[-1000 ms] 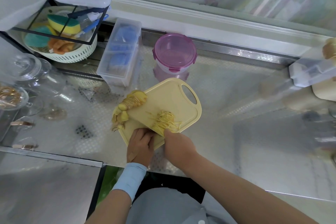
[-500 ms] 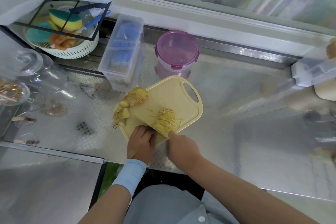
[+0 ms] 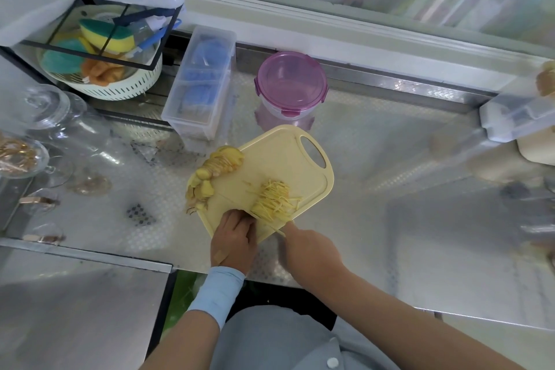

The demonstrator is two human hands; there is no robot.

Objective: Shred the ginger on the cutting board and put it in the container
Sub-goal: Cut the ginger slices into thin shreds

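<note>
A yellow cutting board [image 3: 270,159] lies on the steel counter. A pile of fine ginger shreds [image 3: 274,200] sits on its near right part. Sliced and whole ginger pieces [image 3: 216,170] lie along its left edge. My left hand [image 3: 235,236] rests at the board's near edge with its fingers curled down on ginger that is mostly hidden beneath them. My right hand [image 3: 309,249] is just right of it, gripping a knife whose thin blade [image 3: 270,225] runs between my hands beside the shreds. The round container with a pink lid [image 3: 290,84] stands behind the board, lid on.
A clear long box [image 3: 199,81] stands left of the container. A white basket with sponges [image 3: 114,81] sits under a black wire rack at the back left. Glass jars [image 3: 51,117] stand at the far left. A white lidded box [image 3: 516,117] is at the right edge.
My right hand has drawn back slightly toward me and to the right, away from the shreds. My left hand stays at the board's near edge.
</note>
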